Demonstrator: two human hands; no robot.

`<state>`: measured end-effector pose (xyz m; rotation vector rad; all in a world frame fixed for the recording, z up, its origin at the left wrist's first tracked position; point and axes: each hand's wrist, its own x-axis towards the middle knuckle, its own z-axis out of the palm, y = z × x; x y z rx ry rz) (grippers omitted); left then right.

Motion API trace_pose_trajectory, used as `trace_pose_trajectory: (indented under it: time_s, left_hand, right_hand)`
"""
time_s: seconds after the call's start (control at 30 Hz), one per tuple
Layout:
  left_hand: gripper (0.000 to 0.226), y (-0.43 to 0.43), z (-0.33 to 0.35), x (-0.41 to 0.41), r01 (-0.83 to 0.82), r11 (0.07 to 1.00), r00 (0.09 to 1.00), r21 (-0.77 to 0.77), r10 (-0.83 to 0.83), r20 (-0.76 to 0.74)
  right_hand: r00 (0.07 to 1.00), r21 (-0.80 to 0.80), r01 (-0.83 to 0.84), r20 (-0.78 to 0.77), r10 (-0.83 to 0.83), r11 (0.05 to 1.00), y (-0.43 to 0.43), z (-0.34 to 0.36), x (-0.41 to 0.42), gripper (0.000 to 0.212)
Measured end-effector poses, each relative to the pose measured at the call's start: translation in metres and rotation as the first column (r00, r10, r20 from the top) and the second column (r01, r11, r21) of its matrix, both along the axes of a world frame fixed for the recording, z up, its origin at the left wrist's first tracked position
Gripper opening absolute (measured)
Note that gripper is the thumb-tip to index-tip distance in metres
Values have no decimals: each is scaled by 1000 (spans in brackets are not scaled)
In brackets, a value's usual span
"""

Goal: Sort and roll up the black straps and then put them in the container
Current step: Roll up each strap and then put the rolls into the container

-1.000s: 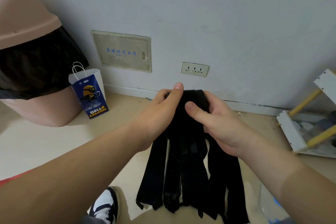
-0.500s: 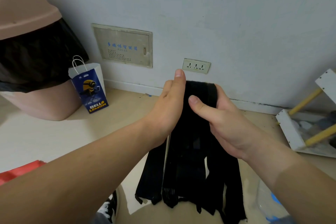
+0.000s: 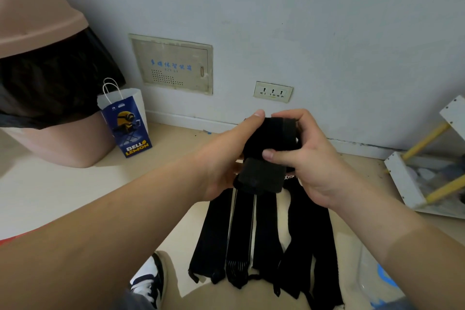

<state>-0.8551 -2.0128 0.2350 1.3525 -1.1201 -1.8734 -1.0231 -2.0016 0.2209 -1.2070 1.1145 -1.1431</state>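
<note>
Rolling step: left hand [image 3: 226, 158] and right hand [image 3: 302, 156] both closed on black straps [image 3: 264, 229] top fold; next, tighter turns downward

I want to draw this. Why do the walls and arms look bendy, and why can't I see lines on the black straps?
Head view: the wide-angle lens bows the wall and stretches both forearms near the edges; the black straps sit in dim, even light, so their folds merge into darkness; no glare, only soft shadows on the floor.
</note>
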Motion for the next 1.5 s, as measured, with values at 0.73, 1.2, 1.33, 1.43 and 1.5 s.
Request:
trace_pose_trajectory:
  time_s: [0.73, 1.2, 1.33, 1.43, 1.5]
  left_hand:
    - [69, -8, -12, 8, -144, 978, 988, -149, 133, -78]
    - [15, -5, -25, -3, -159, 978, 984, -135, 168, 60]
    - [14, -5, -23, -4, -188, 975, 979, -117, 195, 56]
    - [18, -6, -21, -3, -253, 964, 967, -85, 253, -16]
    - [11, -5, -19, -4, -259, 964, 963, -54, 254, -92]
  right_hand:
    - [993, 277, -41, 120, 7, 960, -11, 4, -22, 63]
    - [959, 256, 216, 127, -254, 942, -17, -8, -10, 48]
    - [956, 187, 267, 72, -284, 945, -16, -10, -5, 46]
    - [955, 163, 253, 119, -274, 954, -15, -8, -2, 62]
    - [953, 158, 242, 147, -265, 957, -15, -8, -2, 61]
